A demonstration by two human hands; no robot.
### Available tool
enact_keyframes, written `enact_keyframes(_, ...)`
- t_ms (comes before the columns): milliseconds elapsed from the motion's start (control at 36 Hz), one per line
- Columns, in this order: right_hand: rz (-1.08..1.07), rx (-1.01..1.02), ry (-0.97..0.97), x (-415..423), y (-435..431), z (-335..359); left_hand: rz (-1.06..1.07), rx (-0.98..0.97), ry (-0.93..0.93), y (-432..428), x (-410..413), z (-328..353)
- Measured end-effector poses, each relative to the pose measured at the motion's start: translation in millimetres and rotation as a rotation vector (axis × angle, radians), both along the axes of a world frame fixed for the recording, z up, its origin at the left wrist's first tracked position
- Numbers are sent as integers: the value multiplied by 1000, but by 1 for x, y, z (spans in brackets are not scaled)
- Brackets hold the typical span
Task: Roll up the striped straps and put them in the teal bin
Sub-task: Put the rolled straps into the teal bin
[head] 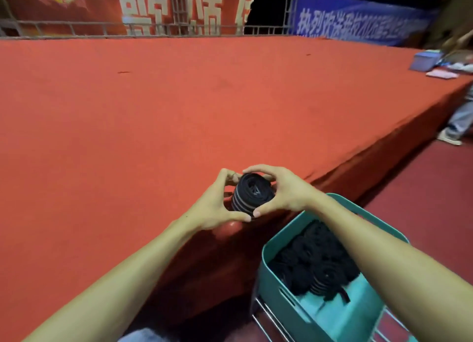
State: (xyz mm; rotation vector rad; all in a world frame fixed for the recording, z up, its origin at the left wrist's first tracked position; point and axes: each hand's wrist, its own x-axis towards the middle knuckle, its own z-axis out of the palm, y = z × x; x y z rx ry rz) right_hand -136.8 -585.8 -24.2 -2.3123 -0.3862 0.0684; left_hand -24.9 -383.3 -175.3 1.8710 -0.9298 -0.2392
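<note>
**Black roll at the stage edge: it could spring loose or tip off**

Head view: both of my hands are closed round one rolled strap (247, 195). My left hand (217, 206) curls round its near and left side, and my right hand (286, 190) arches over the top and right, so my thumbs almost meet in front. The roll stands on end at the very lip of the red carpeted stage (153, 111), where the carpet bends down over the edge.

As I see it, the main danger is the loose end. Nothing but my fingers seems to hold the coil shut, so easing one hand off to carry it could let the outer turns slacken and unwind. The edge is the second worry, since a nudge toward me would send the roll down the front of the stage rather than into the bin (275, 295). The bin sits lower, to my right under my right forearm, on a wire rack (268, 316). It already holds several dark rolls (320, 265), so a careless drop could land on them and bounce out.

The strap itself is black webbing with thin grey stripes round its side. It is wound fairly tight into a stubby cylinder, with the spiral showing on its top face.
</note>
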Motion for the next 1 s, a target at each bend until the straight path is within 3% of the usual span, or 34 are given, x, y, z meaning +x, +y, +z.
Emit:
enact_keyframes(28, -21, -11, 7, -11, -16, -3, -60, 34, 31, 3, -73, 87)
enact_keyframes(56, -29, -26, 27, -21, -30, -4, -48, 78, 41, 7, -97, 107)
enact_keyframes(83, -38, -29, 45, -29, -42, -5, -5, 109, -100, 1, -103, 102)
enact_keyframes(167, -61, -25, 77, -51, -72, -12, -33, 315, -90, -32, -111, 92)
enact_keyframes(250, -65, -57, 111, -71, -95, -23, -128, 365, -192, -48, -117, 84)
enact_keyframes(361, -43, -82, 128, -87, -111, -40, -206, 441, -168, -65, -126, 65)
enact_keyframes(639, 68, -233, 222, -107, -113, -102, -190, 474, -122, -62, -128, 16)
enact_keyframes(1000, 139, -355, 350, -106, -109, -149, -165, 497, -67, -65, -122, 10)
